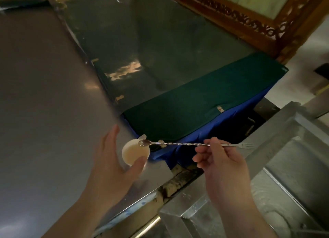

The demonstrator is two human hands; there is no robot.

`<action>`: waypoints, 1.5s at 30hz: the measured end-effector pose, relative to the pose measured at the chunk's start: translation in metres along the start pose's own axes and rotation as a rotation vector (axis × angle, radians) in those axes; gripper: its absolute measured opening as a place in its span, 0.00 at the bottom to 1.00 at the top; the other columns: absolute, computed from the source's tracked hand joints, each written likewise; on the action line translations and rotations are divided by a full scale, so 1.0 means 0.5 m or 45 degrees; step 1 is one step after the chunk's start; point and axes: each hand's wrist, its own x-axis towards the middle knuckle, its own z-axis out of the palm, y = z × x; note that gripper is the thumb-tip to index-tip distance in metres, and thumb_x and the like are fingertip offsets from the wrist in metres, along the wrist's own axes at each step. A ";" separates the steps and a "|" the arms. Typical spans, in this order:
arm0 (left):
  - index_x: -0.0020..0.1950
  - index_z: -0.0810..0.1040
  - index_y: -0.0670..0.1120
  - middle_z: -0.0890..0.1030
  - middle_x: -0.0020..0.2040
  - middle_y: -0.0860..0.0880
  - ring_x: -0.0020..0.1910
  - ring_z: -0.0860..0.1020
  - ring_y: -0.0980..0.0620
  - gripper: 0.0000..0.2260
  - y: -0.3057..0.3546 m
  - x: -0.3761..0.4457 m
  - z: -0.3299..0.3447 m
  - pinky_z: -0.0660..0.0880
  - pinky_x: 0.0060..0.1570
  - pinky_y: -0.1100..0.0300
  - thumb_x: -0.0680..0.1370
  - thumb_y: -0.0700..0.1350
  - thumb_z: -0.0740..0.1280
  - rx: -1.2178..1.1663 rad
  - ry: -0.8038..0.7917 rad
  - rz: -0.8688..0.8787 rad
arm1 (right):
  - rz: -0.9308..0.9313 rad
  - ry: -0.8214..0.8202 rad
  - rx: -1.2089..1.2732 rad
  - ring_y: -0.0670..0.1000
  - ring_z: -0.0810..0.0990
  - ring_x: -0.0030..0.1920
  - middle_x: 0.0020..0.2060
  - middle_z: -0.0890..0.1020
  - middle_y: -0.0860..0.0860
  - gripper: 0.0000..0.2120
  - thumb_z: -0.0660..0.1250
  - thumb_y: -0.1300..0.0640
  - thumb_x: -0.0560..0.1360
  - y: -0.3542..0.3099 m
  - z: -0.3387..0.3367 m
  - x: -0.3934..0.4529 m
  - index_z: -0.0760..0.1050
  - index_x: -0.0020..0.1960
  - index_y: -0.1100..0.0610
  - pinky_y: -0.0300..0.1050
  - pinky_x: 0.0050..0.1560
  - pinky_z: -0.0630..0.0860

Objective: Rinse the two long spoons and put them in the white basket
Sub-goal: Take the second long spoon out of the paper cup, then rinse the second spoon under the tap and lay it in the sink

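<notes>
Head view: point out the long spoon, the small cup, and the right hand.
long spoon (pixel 179 144), head view, on the twisted shaft about midway.
small cup (pixel 136 151), head view, on the pale liquid inside it.
right hand (pixel 224 159), head view, on the back of the hand holding the spoon.

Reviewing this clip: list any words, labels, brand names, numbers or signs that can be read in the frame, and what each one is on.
No legible text anywhere in this frame.
Small pale tag on the green cloth: has a reddish mark, too small and blurred to read.
Small white cup in the left hand: no print visible.
Long twisted spoon in the right hand: no marking visible.
</notes>
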 end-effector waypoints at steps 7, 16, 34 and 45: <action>0.68 0.70 0.57 0.74 0.52 0.66 0.54 0.72 0.72 0.27 0.148 -0.018 0.091 0.68 0.46 0.77 0.69 0.56 0.68 -0.128 -0.095 0.189 | 0.055 0.129 0.575 0.52 0.79 0.28 0.31 0.81 0.58 0.11 0.61 0.60 0.82 -0.044 -0.141 -0.023 0.77 0.45 0.65 0.41 0.30 0.78; 0.53 0.77 0.57 0.78 0.53 0.64 0.55 0.74 0.67 0.11 0.362 -0.126 0.323 0.67 0.50 0.74 0.71 0.54 0.67 -0.277 -0.581 0.420 | -0.088 0.509 0.825 0.50 0.79 0.26 0.28 0.81 0.57 0.14 0.60 0.61 0.82 -0.095 -0.443 -0.071 0.78 0.40 0.63 0.40 0.27 0.77; 0.43 0.76 0.67 0.84 0.43 0.59 0.44 0.81 0.60 0.07 0.553 -0.362 0.829 0.75 0.47 0.57 0.66 0.61 0.65 -0.355 -1.171 0.332 | -0.152 1.084 1.054 0.50 0.83 0.30 0.30 0.84 0.55 0.10 0.61 0.61 0.82 0.037 -0.921 -0.133 0.77 0.45 0.62 0.40 0.31 0.80; 0.44 0.76 0.50 0.86 0.38 0.51 0.34 0.82 0.57 0.10 0.623 -0.380 0.925 0.75 0.37 0.61 0.81 0.51 0.60 -0.623 -1.207 0.150 | 0.119 1.057 1.389 0.49 0.82 0.25 0.24 0.81 0.53 0.13 0.58 0.60 0.83 0.110 -0.933 -0.082 0.73 0.40 0.60 0.38 0.30 0.78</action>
